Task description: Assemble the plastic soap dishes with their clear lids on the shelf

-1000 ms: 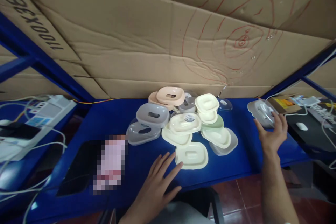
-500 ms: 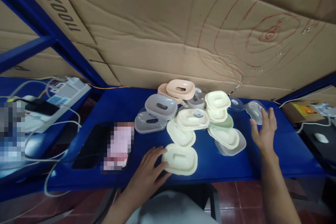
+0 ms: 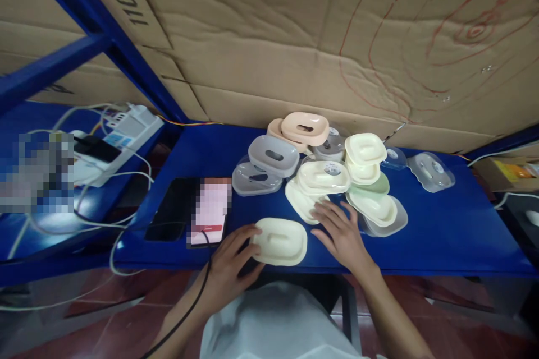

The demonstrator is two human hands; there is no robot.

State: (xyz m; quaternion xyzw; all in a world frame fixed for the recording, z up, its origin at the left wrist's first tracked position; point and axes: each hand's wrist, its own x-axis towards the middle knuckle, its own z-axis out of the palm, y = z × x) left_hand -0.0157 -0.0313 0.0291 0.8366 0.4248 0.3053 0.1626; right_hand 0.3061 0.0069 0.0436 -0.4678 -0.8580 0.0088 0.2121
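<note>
A cream soap dish (image 3: 280, 241) lies near the front edge of the blue table. My left hand (image 3: 236, 252) grips its left end, fingertips on the rim and thumb low at the side. My right hand (image 3: 342, 230) is open, fingers stretched over the right end of another cream dish piece (image 3: 303, 202); whether they touch it I cannot tell. Just behind is a cream soap dish with a clear lid (image 3: 322, 178) and a label. To the right, a cream dish piece (image 3: 377, 208) overlaps a light green piece (image 3: 374, 186) and a translucent lid (image 3: 398, 221).
Grey dishes (image 3: 273, 155), peach dishes (image 3: 305, 128) and stacked cream dishes (image 3: 365, 148) stand farther back. A clear lid (image 3: 432, 172) lies at the right. Phones (image 3: 210, 213) and a power strip (image 3: 126, 140) with cables are at the left. Cardboard (image 3: 252, 39) walls the back.
My right hand has moved left, from beside the clear lid at the right to the cream dish pieces in the middle. My left hand stays on the front soap dish. The view has shifted.
</note>
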